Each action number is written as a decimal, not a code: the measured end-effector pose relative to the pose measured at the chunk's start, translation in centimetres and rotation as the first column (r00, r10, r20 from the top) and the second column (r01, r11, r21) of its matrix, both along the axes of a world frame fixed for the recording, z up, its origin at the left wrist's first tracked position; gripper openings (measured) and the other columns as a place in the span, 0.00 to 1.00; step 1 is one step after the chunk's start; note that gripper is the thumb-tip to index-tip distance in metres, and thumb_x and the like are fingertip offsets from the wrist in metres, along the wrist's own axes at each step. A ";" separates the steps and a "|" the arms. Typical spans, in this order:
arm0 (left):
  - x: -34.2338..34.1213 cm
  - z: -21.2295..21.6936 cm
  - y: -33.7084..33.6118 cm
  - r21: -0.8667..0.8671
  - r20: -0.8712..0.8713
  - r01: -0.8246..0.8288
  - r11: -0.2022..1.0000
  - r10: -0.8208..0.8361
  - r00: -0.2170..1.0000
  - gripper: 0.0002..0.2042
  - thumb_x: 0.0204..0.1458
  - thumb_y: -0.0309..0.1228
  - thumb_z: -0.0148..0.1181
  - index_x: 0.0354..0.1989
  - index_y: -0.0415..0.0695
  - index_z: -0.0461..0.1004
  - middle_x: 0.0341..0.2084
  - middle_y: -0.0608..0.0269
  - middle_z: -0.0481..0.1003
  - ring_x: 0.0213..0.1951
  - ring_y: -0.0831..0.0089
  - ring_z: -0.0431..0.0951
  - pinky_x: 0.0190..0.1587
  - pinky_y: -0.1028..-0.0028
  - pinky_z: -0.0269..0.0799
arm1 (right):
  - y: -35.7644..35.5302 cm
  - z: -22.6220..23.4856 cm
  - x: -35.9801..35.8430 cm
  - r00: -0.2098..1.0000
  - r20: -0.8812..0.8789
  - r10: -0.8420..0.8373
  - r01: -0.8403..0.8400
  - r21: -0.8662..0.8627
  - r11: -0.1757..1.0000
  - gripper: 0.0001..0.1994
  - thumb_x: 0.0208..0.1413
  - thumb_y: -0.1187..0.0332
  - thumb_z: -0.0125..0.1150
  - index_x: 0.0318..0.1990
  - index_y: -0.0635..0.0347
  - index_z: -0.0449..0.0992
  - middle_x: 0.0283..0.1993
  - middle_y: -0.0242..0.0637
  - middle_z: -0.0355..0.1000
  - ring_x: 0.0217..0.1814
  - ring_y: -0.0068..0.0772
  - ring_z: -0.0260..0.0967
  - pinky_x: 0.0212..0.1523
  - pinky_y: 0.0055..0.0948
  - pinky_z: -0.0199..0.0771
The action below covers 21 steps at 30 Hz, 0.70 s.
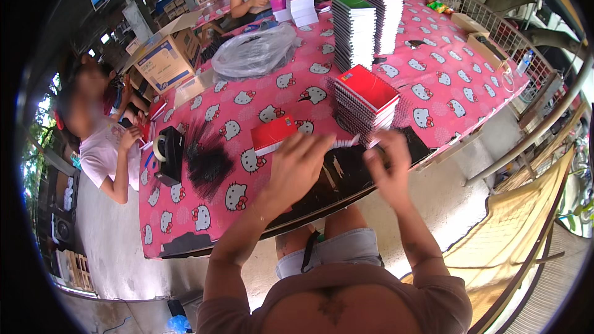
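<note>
A red-covered notebook (272,134) lies near the table's front edge, its right part hidden by my left hand (300,164). That hand is bent over the notebook's near edge, fingers pointing right and closed on it. A narrow white strip (345,142), like page edges, shows past the fingertips. To the right, my right hand (393,164) is curled with thumb and fingers close together; what they pinch, if anything, is too small to make out. Just beyond it stands a stack of red spiral notebooks (369,89) with black coils.
Taller stacks of green (354,31) and red notebooks (385,18) stand farther back. Loose black coils (209,159) and a tape dispenser (168,156) are at left. Beyond lie a clear plastic bag (255,52) and a cardboard box (164,62). Two people work at the table's left and far sides.
</note>
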<state>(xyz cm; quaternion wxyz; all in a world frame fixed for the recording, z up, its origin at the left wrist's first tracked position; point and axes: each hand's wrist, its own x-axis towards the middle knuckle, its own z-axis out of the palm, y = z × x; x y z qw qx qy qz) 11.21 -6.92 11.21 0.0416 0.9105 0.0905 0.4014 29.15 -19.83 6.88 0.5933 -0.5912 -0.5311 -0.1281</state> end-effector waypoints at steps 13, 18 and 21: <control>12.2 -2.1 7.8 0.005 0.062 0.295 0.955 -0.295 0.954 0.15 0.51 0.18 0.56 0.47 0.41 0.79 0.51 0.56 0.78 0.58 0.58 0.75 0.64 0.58 0.66 | 5.1 -1.7 15.2 0.841 -0.490 0.229 -0.301 -0.071 0.951 0.15 0.61 0.76 0.62 0.55 0.68 0.77 0.47 0.35 0.78 0.46 0.20 0.73 0.50 0.21 0.72; 9.7 -2.2 7.1 0.079 0.178 0.165 0.983 -0.177 0.968 0.12 0.53 0.22 0.59 0.46 0.40 0.79 0.50 0.55 0.78 0.56 0.58 0.76 0.61 0.59 0.69 | 3.2 -1.2 14.7 0.881 -0.453 0.134 -0.192 -0.083 0.978 0.18 0.62 0.70 0.62 0.58 0.67 0.74 0.53 0.40 0.76 0.51 0.25 0.72 0.53 0.27 0.72; 1.4 -4.5 9.8 -0.057 0.062 -0.034 0.998 0.037 0.997 0.12 0.53 0.26 0.63 0.46 0.40 0.79 0.47 0.53 0.78 0.49 0.56 0.80 0.51 0.61 0.77 | -0.3 0.1 13.5 0.976 -0.210 -0.056 0.066 0.046 0.997 0.16 0.63 0.69 0.60 0.55 0.66 0.76 0.54 0.43 0.74 0.53 0.29 0.71 0.53 0.29 0.71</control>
